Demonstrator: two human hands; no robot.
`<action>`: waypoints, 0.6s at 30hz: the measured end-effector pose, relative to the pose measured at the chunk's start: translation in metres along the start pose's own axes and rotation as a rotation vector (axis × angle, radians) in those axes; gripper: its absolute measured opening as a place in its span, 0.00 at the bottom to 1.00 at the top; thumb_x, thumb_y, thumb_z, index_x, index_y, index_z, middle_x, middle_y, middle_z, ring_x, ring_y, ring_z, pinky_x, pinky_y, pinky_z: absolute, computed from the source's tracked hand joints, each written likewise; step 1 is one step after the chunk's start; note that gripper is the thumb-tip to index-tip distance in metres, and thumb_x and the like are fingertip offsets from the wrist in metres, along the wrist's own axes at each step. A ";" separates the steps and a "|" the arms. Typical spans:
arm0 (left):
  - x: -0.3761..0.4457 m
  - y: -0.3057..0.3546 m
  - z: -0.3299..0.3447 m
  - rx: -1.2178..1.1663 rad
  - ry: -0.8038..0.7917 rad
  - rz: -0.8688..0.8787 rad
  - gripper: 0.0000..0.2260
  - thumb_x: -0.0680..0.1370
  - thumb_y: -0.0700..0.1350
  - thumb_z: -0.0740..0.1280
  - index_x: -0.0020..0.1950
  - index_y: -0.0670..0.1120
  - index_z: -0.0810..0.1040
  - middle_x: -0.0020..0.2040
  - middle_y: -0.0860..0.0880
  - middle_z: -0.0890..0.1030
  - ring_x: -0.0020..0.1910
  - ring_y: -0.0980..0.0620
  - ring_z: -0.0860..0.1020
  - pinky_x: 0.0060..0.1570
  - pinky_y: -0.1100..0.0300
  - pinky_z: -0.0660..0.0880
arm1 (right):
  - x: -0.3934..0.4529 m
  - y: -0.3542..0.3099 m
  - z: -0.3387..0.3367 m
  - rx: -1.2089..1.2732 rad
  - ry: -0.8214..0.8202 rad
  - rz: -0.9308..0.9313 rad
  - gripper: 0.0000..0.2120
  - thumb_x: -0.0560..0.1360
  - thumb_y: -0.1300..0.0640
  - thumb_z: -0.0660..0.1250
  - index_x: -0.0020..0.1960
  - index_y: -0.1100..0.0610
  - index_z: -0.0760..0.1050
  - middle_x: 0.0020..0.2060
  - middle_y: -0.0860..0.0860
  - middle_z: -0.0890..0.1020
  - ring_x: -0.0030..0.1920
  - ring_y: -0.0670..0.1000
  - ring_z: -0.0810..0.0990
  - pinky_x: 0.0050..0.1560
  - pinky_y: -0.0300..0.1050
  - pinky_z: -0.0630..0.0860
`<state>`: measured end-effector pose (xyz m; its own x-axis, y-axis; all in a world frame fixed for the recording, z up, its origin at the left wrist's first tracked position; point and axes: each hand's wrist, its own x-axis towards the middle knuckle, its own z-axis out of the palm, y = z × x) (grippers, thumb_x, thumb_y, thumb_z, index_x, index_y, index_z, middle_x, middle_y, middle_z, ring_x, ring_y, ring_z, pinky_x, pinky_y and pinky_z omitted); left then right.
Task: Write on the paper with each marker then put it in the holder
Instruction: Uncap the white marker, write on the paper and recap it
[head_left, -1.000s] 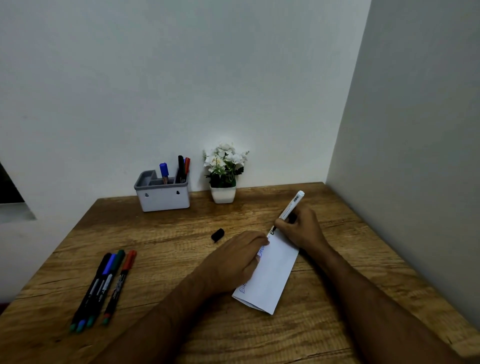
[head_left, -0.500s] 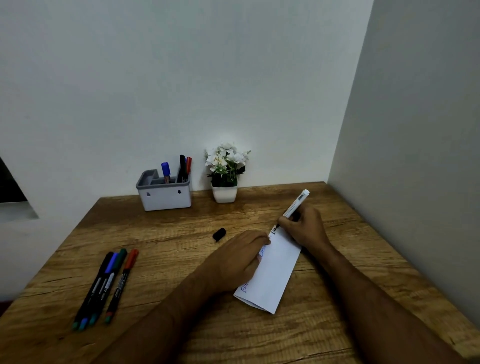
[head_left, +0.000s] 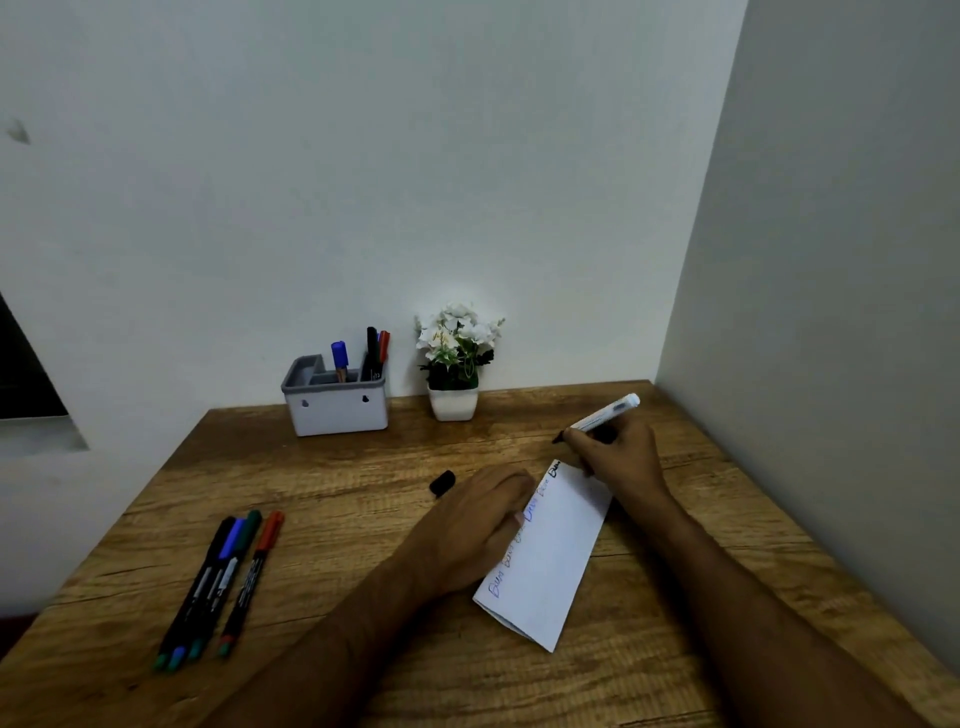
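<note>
Where my left hand (head_left: 480, 525) lies flat, fingers relaxed, it covers the left edge of the folded white paper (head_left: 550, 556), so the handwritten words there are unreadable. My right hand (head_left: 618, 452) grips the white-barrelled black marker (head_left: 602, 418), tip just off the paper's far corner, near the wooden desk's (head_left: 363, 467) right edge.

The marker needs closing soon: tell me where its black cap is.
In the head view the black cap lies loose on the table, just left of the left hand and in front of the flower pot.
</note>
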<state>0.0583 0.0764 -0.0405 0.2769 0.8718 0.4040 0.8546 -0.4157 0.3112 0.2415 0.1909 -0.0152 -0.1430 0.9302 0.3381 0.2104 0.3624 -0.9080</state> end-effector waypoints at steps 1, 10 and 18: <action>0.000 0.000 -0.002 -0.001 0.023 -0.015 0.16 0.84 0.47 0.57 0.72 0.48 0.70 0.70 0.54 0.71 0.67 0.61 0.66 0.63 0.77 0.57 | 0.000 -0.002 0.000 0.043 -0.003 0.004 0.02 0.73 0.64 0.74 0.43 0.63 0.85 0.29 0.52 0.83 0.26 0.45 0.80 0.28 0.40 0.74; 0.004 -0.020 -0.022 0.212 0.169 -0.258 0.20 0.78 0.39 0.63 0.70 0.45 0.72 0.66 0.48 0.75 0.64 0.52 0.72 0.63 0.61 0.69 | -0.012 -0.029 0.002 0.293 -0.092 -0.020 0.05 0.72 0.67 0.77 0.45 0.65 0.81 0.33 0.60 0.83 0.30 0.54 0.80 0.29 0.44 0.77; 0.000 -0.019 -0.028 0.304 0.121 -0.431 0.14 0.77 0.35 0.62 0.59 0.44 0.79 0.58 0.46 0.79 0.56 0.48 0.76 0.54 0.56 0.76 | -0.022 -0.049 0.009 0.552 -0.139 0.121 0.10 0.79 0.64 0.66 0.50 0.64 0.86 0.45 0.65 0.87 0.40 0.60 0.84 0.40 0.48 0.83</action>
<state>0.0297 0.0773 -0.0220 -0.1643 0.9033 0.3964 0.9731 0.0825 0.2153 0.2258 0.1520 0.0193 -0.2828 0.9331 0.2222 -0.2968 0.1352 -0.9453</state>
